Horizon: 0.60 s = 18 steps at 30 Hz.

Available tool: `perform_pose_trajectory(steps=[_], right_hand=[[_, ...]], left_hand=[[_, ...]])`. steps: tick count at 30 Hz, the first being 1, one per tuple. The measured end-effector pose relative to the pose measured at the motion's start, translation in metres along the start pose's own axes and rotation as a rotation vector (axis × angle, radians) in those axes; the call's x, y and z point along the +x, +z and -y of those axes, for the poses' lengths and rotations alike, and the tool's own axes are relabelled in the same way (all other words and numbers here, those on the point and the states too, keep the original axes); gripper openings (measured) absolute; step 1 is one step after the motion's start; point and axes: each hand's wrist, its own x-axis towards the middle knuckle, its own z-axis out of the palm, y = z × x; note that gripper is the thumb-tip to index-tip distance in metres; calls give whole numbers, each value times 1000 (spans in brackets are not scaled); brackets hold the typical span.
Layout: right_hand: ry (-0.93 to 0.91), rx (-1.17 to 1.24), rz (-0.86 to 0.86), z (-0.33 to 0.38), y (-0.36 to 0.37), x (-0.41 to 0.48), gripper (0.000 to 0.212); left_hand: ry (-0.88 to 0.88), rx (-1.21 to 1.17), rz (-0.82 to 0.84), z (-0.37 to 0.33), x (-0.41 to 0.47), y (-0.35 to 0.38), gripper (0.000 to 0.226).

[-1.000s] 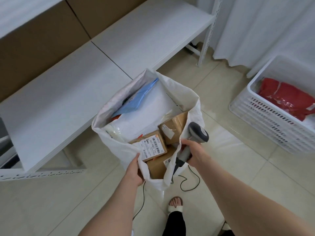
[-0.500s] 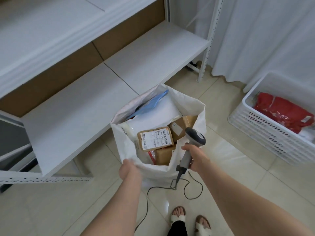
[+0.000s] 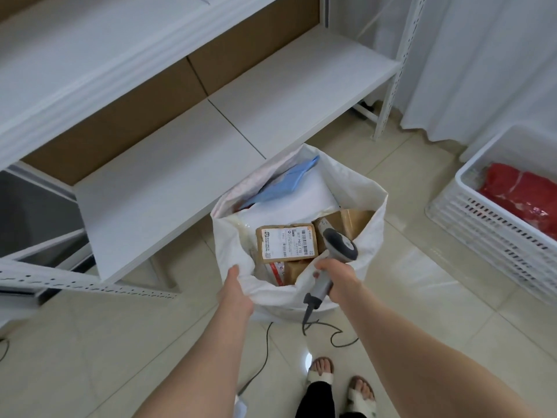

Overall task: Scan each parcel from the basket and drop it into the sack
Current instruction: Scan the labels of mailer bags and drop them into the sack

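A white sack (image 3: 369, 203) stands open on the tiled floor in front of me. Inside lie a brown labelled parcel (image 3: 286, 241), more brown boxes (image 3: 351, 220), a white mailer (image 3: 297, 203) and a blue mailer (image 3: 284, 181). My left hand (image 3: 236, 289) grips the sack's near rim. My right hand (image 3: 339, 277) holds a grey barcode scanner (image 3: 339, 247) over the sack's opening, its cable trailing to the floor. At the right edge a white basket (image 3: 470, 224) holds a red parcel (image 3: 524, 199).
A white metal shelf rack (image 3: 187, 140) with cardboard backing stands behind and left of the sack. White curtains (image 3: 482, 55) hang at the back right. My sandalled feet (image 3: 340, 384) stand just below the sack, beside the scanner cable (image 3: 334, 336).
The brown labelled parcel left my left hand and now lies in the sack. My left hand moved to the sack's rim. The view tilted up and back, showing more shelf and floor.
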Motion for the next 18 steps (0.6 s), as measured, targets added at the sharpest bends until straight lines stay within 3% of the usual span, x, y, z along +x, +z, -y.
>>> perform_pose_trajectory(steps=[4,8,12,16,18], right_hand=[[11,-36,-19,-1,9,2,30],[-40,-117,1,0,7,3,24],[-69,-86,39,3,1,-1,23],[-134,0,151,17,1,-18,17],[-159,47,203,23,2,-24,25]], left_hand=[[-109,85,171,6,-2,-6,42],[-146,130,235,9,-3,-2,26],[-69,74,140,2,-4,2,55],[4,-98,185,-22,-19,17,53],[29,-210,222,-30,-20,20,49]])
